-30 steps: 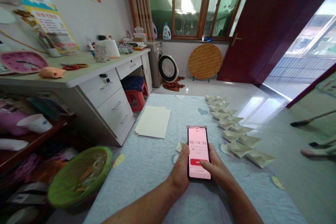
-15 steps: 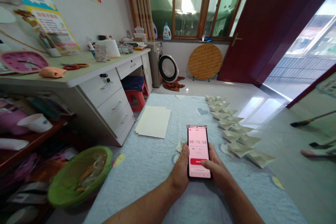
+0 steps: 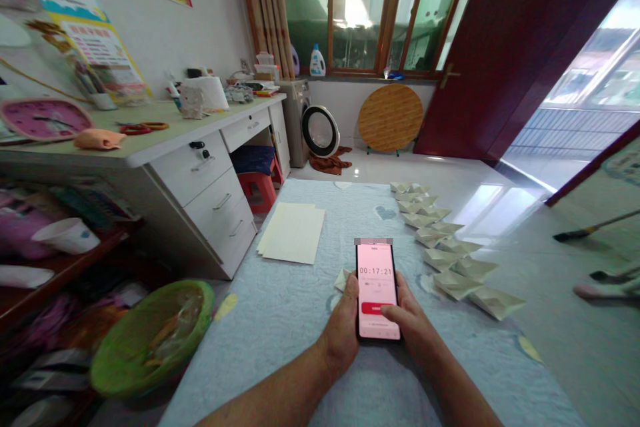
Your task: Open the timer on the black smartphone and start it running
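A phone (image 3: pixel 377 280) with a pink screen showing a running timer stands upright over the light blue mat (image 3: pixel 290 320). My left hand (image 3: pixel 344 330) grips its left edge, thumb on the side. My right hand (image 3: pixel 413 328) holds the right edge, thumb resting on the red button on the screen. A small folded paper piece (image 3: pixel 343 277) lies on the mat just behind my left hand. Several folded paper boats (image 3: pixel 453 260) sit in a line along the mat's right side.
A stack of cream paper sheets (image 3: pixel 293 232) lies on the mat ahead left. A green basket (image 3: pixel 153 333) stands at the mat's left edge, beside a white desk (image 3: pixel 200 173) with drawers. Another person's foot (image 3: pixel 597 290) and a broom (image 3: pixel 593 227) are at right.
The timer digits on the phone have advanced. Both hands and the phone have stayed almost still, shifting only slightly.
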Demonstrator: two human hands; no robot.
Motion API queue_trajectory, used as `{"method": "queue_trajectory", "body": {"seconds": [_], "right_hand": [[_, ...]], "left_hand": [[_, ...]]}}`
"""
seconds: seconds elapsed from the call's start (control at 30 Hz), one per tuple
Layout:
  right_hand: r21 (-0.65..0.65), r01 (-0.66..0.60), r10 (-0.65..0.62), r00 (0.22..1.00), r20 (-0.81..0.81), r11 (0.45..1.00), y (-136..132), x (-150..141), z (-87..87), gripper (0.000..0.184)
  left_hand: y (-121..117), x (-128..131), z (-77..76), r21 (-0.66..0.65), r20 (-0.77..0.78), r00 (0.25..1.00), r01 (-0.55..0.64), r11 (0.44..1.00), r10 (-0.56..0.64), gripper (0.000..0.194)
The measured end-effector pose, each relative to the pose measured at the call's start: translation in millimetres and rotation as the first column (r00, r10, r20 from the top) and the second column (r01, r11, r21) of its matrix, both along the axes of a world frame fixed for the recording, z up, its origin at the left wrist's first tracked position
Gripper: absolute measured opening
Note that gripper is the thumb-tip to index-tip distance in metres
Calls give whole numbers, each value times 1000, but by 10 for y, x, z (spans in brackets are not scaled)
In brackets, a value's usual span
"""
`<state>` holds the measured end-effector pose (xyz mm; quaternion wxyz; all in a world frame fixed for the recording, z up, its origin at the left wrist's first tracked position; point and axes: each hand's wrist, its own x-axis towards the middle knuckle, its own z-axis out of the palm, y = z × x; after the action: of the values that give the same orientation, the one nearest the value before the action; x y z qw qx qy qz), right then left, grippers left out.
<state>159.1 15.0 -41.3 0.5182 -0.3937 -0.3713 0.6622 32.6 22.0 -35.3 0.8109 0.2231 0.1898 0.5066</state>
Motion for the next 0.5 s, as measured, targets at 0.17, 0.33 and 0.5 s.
{"method": "queue_trajectory", "body": {"seconds": [0.17, 0.33, 0.5], "right_hand": [[9, -12, 12, 1000, 13, 1000, 3, 14, -23, 68], [23, -8, 7, 999, 45, 1000, -5, 16, -12, 65], [25, -2, 0, 998, 70, 1000, -4, 4, 18, 64]], "left_hand": [[3, 0, 21, 3, -1, 1000, -7, 1000, 7, 54], [4, -1, 10, 2, 7, 1000, -4, 1000, 4, 54], [8, -1, 8, 1, 6, 1000, -1, 1000, 1, 55]]}}
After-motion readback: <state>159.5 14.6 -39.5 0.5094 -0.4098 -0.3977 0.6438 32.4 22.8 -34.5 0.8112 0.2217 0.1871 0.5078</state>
